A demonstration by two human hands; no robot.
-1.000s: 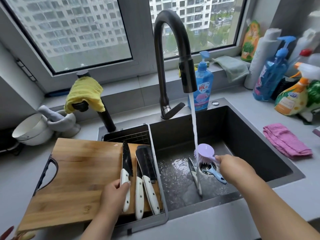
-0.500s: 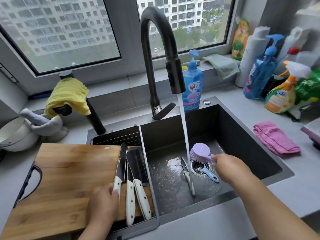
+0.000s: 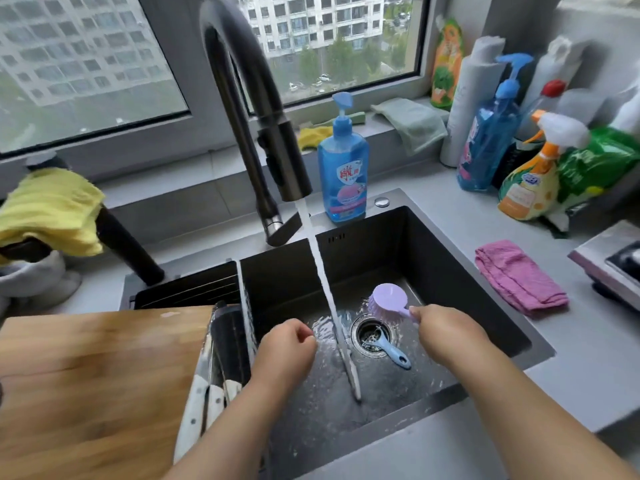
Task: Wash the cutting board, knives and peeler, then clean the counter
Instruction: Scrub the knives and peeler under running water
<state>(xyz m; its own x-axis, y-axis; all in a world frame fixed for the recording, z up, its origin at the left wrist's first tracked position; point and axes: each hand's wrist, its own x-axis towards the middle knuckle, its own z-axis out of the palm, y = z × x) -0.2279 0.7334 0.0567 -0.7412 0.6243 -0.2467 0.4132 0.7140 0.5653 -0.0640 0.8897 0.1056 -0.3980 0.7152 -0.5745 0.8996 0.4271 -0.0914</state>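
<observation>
At the far left of the counter, we see the wooden cutting board (image 3: 97,386) lying flat, its right edge over a dark rack (image 3: 194,289) set in the sink (image 3: 450,271). Just beside it, three white-handled knives (image 3: 207,400) rest in the rack, blades pointing away from us. Our left hand (image 3: 284,351) hangs over the basin with fingers curled inward, holding nothing we can make out. Water runs from the black faucet (image 3: 249,109) onto a fourth knife (image 3: 348,362) lying on the wet sink floor. A blue peeler (image 3: 391,351) lies across the drain (image 3: 370,336), its head inside the strainer. Our right hand (image 3: 446,334) grips the handle of a lilac dish brush (image 3: 389,301), bristles tilted down just above the drain. Behind the basin stands a blue soap bottle (image 3: 343,171); farther right, a pink cloth (image 3: 519,275) lies folded on the grey counter (image 3: 571,358).
</observation>
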